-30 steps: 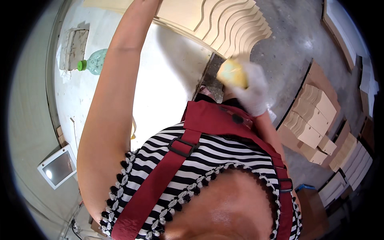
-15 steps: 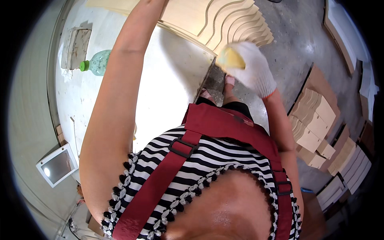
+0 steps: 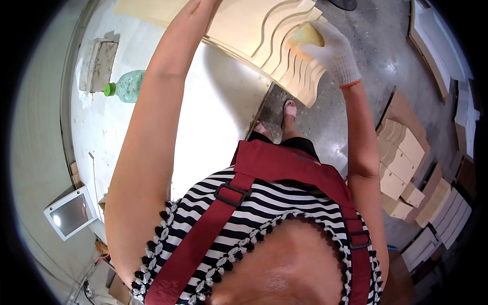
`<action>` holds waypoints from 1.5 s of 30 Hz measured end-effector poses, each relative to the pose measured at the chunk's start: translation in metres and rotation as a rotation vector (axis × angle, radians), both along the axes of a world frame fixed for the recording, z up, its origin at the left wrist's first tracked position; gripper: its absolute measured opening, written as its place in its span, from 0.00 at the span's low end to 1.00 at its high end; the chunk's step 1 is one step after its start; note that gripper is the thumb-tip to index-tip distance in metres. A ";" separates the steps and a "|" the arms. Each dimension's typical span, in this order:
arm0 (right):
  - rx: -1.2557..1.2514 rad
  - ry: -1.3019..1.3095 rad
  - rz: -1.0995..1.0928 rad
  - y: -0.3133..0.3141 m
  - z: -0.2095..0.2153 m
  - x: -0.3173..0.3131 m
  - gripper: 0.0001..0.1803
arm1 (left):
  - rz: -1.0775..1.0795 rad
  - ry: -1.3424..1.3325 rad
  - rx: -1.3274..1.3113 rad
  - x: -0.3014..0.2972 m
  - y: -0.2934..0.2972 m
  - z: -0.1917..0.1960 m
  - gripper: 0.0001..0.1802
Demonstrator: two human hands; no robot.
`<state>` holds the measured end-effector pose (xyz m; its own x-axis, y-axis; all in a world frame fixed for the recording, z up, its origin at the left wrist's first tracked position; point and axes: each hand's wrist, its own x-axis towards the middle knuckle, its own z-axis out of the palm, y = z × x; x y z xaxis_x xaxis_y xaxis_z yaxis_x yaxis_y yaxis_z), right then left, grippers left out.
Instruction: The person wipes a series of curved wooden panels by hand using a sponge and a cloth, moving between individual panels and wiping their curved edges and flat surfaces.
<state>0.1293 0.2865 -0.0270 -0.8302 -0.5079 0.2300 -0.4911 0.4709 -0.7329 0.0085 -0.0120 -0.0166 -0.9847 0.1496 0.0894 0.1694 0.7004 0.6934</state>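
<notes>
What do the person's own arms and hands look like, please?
The right hand wears a white knit glove with a ribbed, orange-edged cuff. The left forearm and right forearm are bare; the striped top is sleeveless, with black-and-white trim at the armholes. The left hand is out of view.

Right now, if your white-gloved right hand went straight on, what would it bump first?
Probably the pale, wavy-edged wooden boards; the yellow, sponge-like block in the right hand may be touching them, but depth is unclear.

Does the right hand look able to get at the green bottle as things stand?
Probably not directly: the left arm lies between, partly hiding the green bottle, and the right hand holds a yellow block.
</notes>
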 end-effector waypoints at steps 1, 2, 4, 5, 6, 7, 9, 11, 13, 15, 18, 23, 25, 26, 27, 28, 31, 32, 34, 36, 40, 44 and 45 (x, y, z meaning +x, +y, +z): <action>0.106 -0.044 0.046 -0.002 0.006 0.006 0.33 | -0.003 -0.027 -0.026 -0.001 0.002 0.001 0.20; 0.110 -0.048 0.044 -0.002 0.004 0.013 0.33 | -0.004 -0.031 -0.022 0.000 0.003 0.000 0.20; 0.180 -0.016 0.098 -0.003 0.002 0.025 0.30 | -0.005 -0.048 0.007 0.000 0.005 0.001 0.21; 0.183 -0.016 0.094 0.000 0.004 0.034 0.30 | -0.009 -0.048 0.010 -0.002 0.008 -0.001 0.21; 0.183 -0.042 0.121 -0.002 0.010 0.047 0.29 | -0.012 0.010 0.009 -0.002 0.000 -0.005 0.21; 0.187 -0.068 0.143 -0.002 0.014 0.057 0.28 | -0.020 0.067 0.011 -0.004 -0.003 -0.009 0.22; 0.111 0.041 0.129 -0.002 0.003 0.082 0.28 | -0.025 0.015 0.018 -0.010 -0.009 -0.012 0.22; 0.054 -0.007 0.181 0.000 0.003 0.107 0.29 | -0.044 -0.035 0.027 -0.011 -0.006 -0.012 0.23; 0.048 -0.226 0.212 0.005 0.005 0.130 0.26 | -0.011 -0.048 0.066 -0.007 -0.002 -0.013 0.23; 0.062 -0.257 0.168 0.017 0.010 0.125 0.27 | -0.043 0.030 0.001 -0.004 -0.006 -0.010 0.23; -0.374 -0.304 -0.136 0.030 0.008 0.088 0.26 | -0.079 0.086 -0.050 -0.003 -0.010 -0.006 0.22; 0.036 0.002 -0.043 0.016 -0.015 0.060 0.30 | -0.041 -0.019 0.093 -0.010 -0.001 -0.013 0.22; 0.073 0.053 -0.052 0.014 -0.016 0.087 0.31 | -0.013 -0.007 0.090 -0.008 -0.008 -0.017 0.22; 0.032 0.082 -0.038 0.019 -0.023 0.102 0.29 | -0.018 -0.007 0.095 -0.009 -0.005 -0.017 0.22; -0.012 0.111 -0.022 0.022 -0.027 0.115 0.28 | -0.014 -0.049 0.111 -0.009 -0.002 -0.015 0.22; 0.036 0.011 0.016 0.025 -0.026 0.128 0.28 | -0.006 -0.090 0.123 -0.008 -0.003 -0.012 0.22; 0.054 -0.175 0.045 0.039 -0.006 0.128 0.29 | 0.019 -0.057 0.065 -0.005 -0.003 -0.008 0.22; -0.194 -0.372 -0.056 0.047 -0.006 0.113 0.29 | 0.013 -0.058 0.058 -0.007 0.001 -0.005 0.22; -0.438 -0.563 -0.162 0.046 -0.009 0.085 0.29 | -0.005 -0.040 0.064 -0.011 -0.002 -0.010 0.21; -0.221 -0.140 -0.072 0.039 -0.017 0.051 0.29 | -0.006 -0.037 0.060 -0.009 -0.004 -0.010 0.21; 0.058 0.068 0.035 0.022 -0.022 0.032 0.30 | 0.004 -0.031 0.042 -0.009 -0.004 -0.006 0.21; 0.156 -0.067 0.138 0.025 -0.019 0.041 0.29 | 0.011 -0.024 0.019 -0.009 -0.005 -0.005 0.20; 0.201 -0.155 0.189 0.026 -0.015 0.046 0.29 | 0.014 -0.023 0.017 -0.008 -0.006 -0.005 0.20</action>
